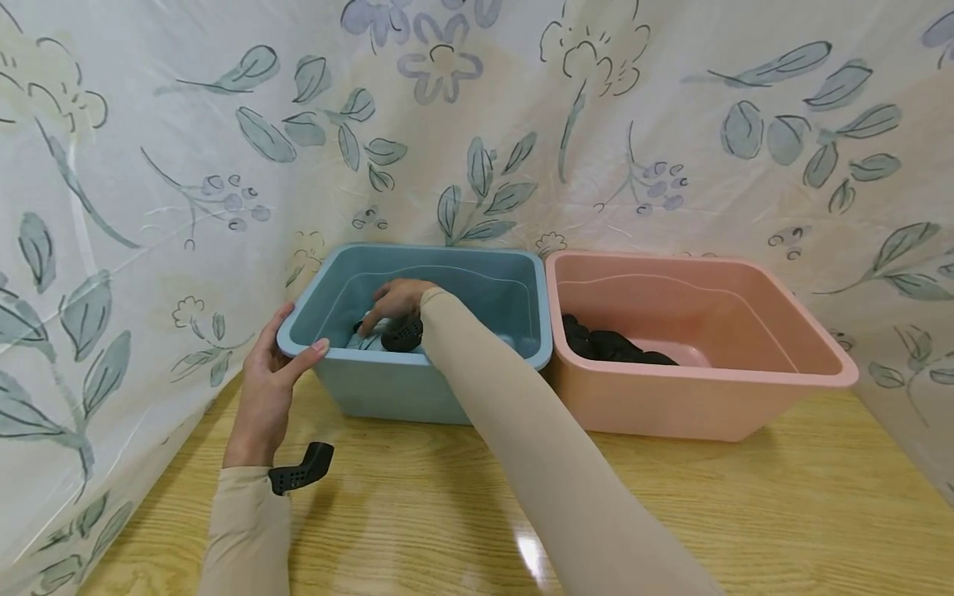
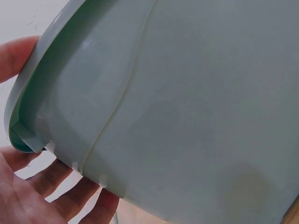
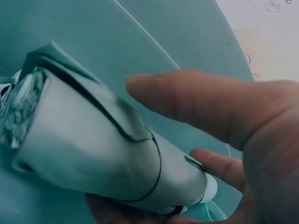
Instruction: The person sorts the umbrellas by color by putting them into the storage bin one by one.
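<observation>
My left hand (image 1: 272,385) holds the front left corner of a blue plastic bin (image 1: 440,360), thumb over the rim, fingers against the outer side. Down inside this bin, my right hand (image 1: 398,302) reaches round a pale rolled cylinder, which looks like a folded compact umbrella (image 3: 98,140). It has a fabric flap, a band round it and a white rounded end with a loop. In the right wrist view, the straight thumb stands apart from the umbrella while fingers lie beside and beneath it. The head view shows only a little of the umbrella (image 1: 363,338).
A pink bin (image 1: 648,401) stands against the blue bin's right side, with dark soft-looking items (image 1: 614,346) at its left end. Both bins sit on a wood-grain table (image 1: 745,513). A flower-patterned sheet (image 1: 462,116) hangs behind and to the sides.
</observation>
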Demonstrator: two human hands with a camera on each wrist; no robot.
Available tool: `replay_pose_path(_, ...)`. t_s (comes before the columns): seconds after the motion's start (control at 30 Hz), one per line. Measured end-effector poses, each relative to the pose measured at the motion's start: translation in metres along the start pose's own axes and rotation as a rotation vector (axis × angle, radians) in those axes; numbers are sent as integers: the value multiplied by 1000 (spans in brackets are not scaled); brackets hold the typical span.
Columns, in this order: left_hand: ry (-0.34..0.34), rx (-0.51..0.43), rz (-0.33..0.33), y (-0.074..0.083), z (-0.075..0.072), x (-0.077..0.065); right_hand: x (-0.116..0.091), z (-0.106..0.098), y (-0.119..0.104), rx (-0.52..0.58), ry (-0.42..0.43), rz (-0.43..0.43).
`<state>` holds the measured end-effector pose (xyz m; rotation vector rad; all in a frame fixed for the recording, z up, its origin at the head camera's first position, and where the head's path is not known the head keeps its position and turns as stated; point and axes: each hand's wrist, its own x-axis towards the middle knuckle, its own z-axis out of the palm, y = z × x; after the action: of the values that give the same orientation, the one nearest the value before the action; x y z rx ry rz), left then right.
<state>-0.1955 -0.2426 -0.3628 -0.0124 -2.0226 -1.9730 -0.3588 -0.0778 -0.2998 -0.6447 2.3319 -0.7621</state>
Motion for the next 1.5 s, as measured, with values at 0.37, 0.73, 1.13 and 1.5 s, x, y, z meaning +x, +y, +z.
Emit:
replay_pose_path(0.37, -4, -15, 15, 1, 0, 1, -3, -3, -1, 90, -67, -6)
replay_pose_path(0.73, -7, -24, 0, -1, 3, 0, -10, -11, 1, 123, -58, 22)
replay_pose_path(1.13, 0, -4, -6, 0, -1, -2, -48, -23, 8, 285, -53, -41)
replay_pose_path(1.5, 1, 7, -8, -1, -2, -3, -125, -33, 20, 400, 32, -198)
